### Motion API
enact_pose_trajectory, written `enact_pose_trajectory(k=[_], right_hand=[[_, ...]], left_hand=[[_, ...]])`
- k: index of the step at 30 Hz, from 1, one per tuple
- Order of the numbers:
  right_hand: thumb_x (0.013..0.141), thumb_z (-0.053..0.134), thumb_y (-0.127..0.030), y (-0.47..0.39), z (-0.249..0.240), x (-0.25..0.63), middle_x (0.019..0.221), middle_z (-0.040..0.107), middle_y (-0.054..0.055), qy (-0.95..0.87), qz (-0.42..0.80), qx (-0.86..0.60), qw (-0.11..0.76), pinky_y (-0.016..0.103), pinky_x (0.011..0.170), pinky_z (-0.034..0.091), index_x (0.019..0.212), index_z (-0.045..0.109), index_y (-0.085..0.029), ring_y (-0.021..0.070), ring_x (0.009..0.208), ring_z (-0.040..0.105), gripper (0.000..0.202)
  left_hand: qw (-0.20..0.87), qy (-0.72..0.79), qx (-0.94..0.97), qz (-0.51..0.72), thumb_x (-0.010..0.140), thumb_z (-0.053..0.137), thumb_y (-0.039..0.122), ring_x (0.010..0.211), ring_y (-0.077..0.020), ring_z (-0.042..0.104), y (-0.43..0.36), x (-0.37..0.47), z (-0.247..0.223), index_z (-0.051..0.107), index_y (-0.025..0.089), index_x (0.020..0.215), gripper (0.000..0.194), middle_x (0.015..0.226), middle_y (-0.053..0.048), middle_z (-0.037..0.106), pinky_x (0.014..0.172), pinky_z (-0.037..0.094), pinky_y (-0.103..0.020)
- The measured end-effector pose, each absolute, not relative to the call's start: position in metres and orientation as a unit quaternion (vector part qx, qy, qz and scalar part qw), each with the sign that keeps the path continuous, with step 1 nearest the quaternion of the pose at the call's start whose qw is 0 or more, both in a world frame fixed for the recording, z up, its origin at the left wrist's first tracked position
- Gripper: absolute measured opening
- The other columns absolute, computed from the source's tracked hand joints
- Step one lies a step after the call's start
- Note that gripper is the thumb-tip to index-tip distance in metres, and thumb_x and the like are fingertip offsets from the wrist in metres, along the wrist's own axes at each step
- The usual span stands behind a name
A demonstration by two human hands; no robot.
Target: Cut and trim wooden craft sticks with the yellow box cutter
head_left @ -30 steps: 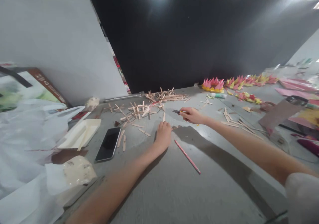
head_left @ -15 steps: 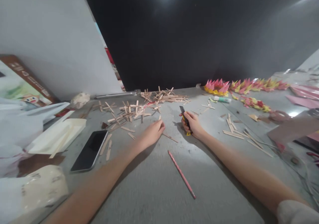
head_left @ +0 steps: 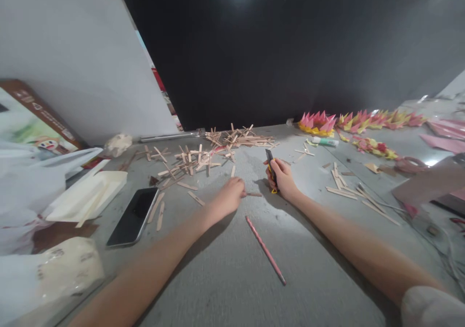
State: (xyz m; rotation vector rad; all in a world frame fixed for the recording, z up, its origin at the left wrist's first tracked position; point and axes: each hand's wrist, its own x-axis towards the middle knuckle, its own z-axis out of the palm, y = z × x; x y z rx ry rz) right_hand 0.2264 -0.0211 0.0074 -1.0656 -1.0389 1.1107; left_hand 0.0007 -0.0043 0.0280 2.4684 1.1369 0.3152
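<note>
My left hand [head_left: 232,194] is closed near the middle of the grey table, its fingertips on the end of a thin wooden stick [head_left: 253,194] that points right. To its right, my right hand [head_left: 282,176] is wrapped round a black and yellow utility knife [head_left: 271,168], held upright with its tip upward. A pink pencil [head_left: 267,252] lies slanted on the table in front of both hands. Behind my left hand are another stick [head_left: 233,171] and a loose pile of wooden sticks [head_left: 189,161].
On the left lie a black phone [head_left: 133,216], a white tray [head_left: 118,184] and plastic bags. Pink and yellow paper crowns [head_left: 317,123], a glue stick [head_left: 324,142], loose sticks [head_left: 341,193] and a cable stand or lie to the right. A black panel [head_left: 254,55] rises behind.
My left hand has moved slightly right and now has its fingers on the stick, which has turned to lie more level. My right hand still holds the knife, a little farther right.
</note>
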Motion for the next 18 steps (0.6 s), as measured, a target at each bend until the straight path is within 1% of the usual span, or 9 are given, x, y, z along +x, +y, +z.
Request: enact_pose_trajectory(k=[3, 6, 7, 9, 10, 12, 14, 16, 18], right_hand=[[0.094, 0.061, -0.065, -0.024, 0.01, 0.224, 0.068, 0.051, -0.008, -0.455, 0.501, -0.44, 0.59, 0.02, 0.032, 0.027, 0.108, 0.056, -0.025, 0.0068, 0.038, 0.037, 0.043], [0.094, 0.06, -0.063, -0.026, 0.011, 0.221, 0.068, 0.054, -0.009, -0.471, 0.556, -0.409, 0.549, 0.02, 0.032, 0.025, 0.114, 0.053, -0.026, 0.0079, 0.037, 0.039, 0.043], [0.095, 0.059, -0.063, -0.027, 0.012, 0.219, 0.068, 0.055, -0.009, -0.485, 0.559, -0.407, 0.536, 0.02, 0.033, 0.025, 0.116, 0.052, -0.027, 0.008, 0.037, 0.039, 0.043], [0.096, 0.058, -0.061, -0.028, 0.012, 0.217, 0.069, 0.058, -0.009, -0.521, 0.546, -0.411, 0.512, 0.02, 0.035, 0.028, 0.121, 0.049, -0.027, 0.0082, 0.037, 0.042, 0.044], [0.097, 0.059, -0.059, -0.029, 0.012, 0.216, 0.071, 0.06, -0.008, -0.54, 0.542, -0.409, 0.497, 0.02, 0.038, 0.032, 0.127, 0.048, -0.027, 0.0088, 0.04, 0.045, 0.045], [0.098, 0.059, -0.052, -0.031, 0.012, 0.215, 0.079, 0.063, -0.006, -0.576, 0.544, -0.396, 0.465, 0.021, 0.044, 0.039, 0.142, 0.041, -0.028, 0.01, 0.048, 0.051, 0.053], [0.099, 0.058, -0.042, -0.034, 0.012, 0.215, 0.089, 0.065, -0.003, -0.612, 0.544, -0.38, 0.43, 0.021, 0.048, 0.042, 0.152, 0.034, -0.029, 0.0101, 0.054, 0.053, 0.059], [0.1, 0.056, -0.033, -0.036, 0.011, 0.215, 0.096, 0.066, 0.0, -0.653, 0.516, -0.378, 0.405, 0.022, 0.055, 0.045, 0.155, 0.031, -0.028, 0.0108, 0.06, 0.055, 0.061], [0.1, 0.053, -0.025, -0.038, 0.01, 0.215, 0.101, 0.068, 0.003, -0.697, 0.44, -0.399, 0.403, 0.025, 0.066, 0.051, 0.154, 0.034, -0.026, 0.0132, 0.071, 0.061, 0.057]], left_hand=[[0.227, 0.446, 0.858, 0.114, 0.093, 0.059, 0.009, 0.079, -0.0218, 0.063, -0.001, 0.007, 0.025, 0.064, 0.019, 0.087, 0.013, 0.087, -0.006, 0.067, 0.075, 0.047, -0.032], [0.285, 0.436, 0.825, 0.219, 0.096, 0.056, 0.019, 0.084, -0.0229, 0.066, 0.013, 0.015, 0.018, 0.065, 0.019, 0.081, 0.018, 0.086, -0.006, 0.069, 0.079, 0.048, -0.034], [0.308, 0.433, 0.803, 0.27, 0.096, 0.054, 0.022, 0.085, -0.0229, 0.066, 0.019, 0.017, 0.015, 0.067, 0.018, 0.083, 0.019, 0.087, -0.006, 0.07, 0.081, 0.049, -0.034], [0.389, 0.428, 0.738, 0.348, 0.098, 0.054, 0.032, 0.075, -0.0204, 0.066, 0.027, 0.02, 0.009, 0.068, 0.018, 0.092, 0.021, 0.082, -0.005, 0.07, 0.075, 0.051, -0.033], [0.436, 0.419, 0.699, 0.383, 0.098, 0.055, 0.039, 0.07, -0.0189, 0.066, 0.029, 0.021, 0.006, 0.066, 0.018, 0.096, 0.024, 0.081, -0.004, 0.069, 0.072, 0.051, -0.032], [0.514, 0.379, 0.645, 0.42, 0.096, 0.059, 0.052, 0.07, -0.0181, 0.069, 0.029, 0.022, 0.001, 0.062, 0.018, 0.105, 0.035, 0.085, -0.005, 0.072, 0.071, 0.054, -0.032], [0.547, 0.354, 0.623, 0.433, 0.093, 0.064, 0.059, 0.072, -0.0189, 0.072, 0.025, 0.021, -0.002, 0.058, 0.019, 0.108, 0.043, 0.088, -0.006, 0.075, 0.073, 0.056, -0.032], [0.56, 0.347, 0.615, 0.433, 0.092, 0.067, 0.059, 0.07, -0.019, 0.073, 0.021, 0.02, -0.002, 0.055, 0.02, 0.109, 0.045, 0.087, -0.006, 0.076, 0.073, 0.058, -0.032], [0.572, 0.344, 0.599, 0.443, 0.092, 0.069, 0.055, 0.07, -0.0187, 0.074, 0.019, 0.019, -0.001, 0.051, 0.021, 0.116, 0.046, 0.09, -0.005, 0.078, 0.072, 0.058, -0.032]])
